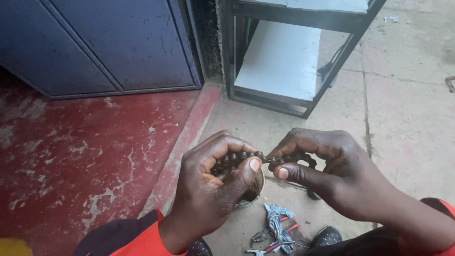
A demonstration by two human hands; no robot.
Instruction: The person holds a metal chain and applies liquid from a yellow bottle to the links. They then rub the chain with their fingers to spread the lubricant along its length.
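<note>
Pliers: a pair of red-handled metal pliers lies on the concrete floor nearest the person, beside a crumpled grey rag and between two dark shoes, one of which shows at.
Left hand: the left hand is clenched on a dark, greasy metal roller chain, thumb pressed over the links from below and fingers curled over the top; a round shiny object sits just under it, too hidden to name.
Right hand: the right hand pinches the same chain from the other side, thumb and forefinger meeting the left thumb almost tip to tip.
Chain position: it spans both hands at about the middle of the view, held clear above the floor, with a bunched part inside the left palm and a short loop behind the right fingers.
Risk, slip: the links look oily, so a firm twist could probably let them slide out and drop onto the tools below.
Risk, pinch: fingertips sit right at the joint being worked, so a link that snaps over could nip skin.
Far: a black metal-framed shelf and a blue metal door stand beyond, past the worn red painted floor.
</note>
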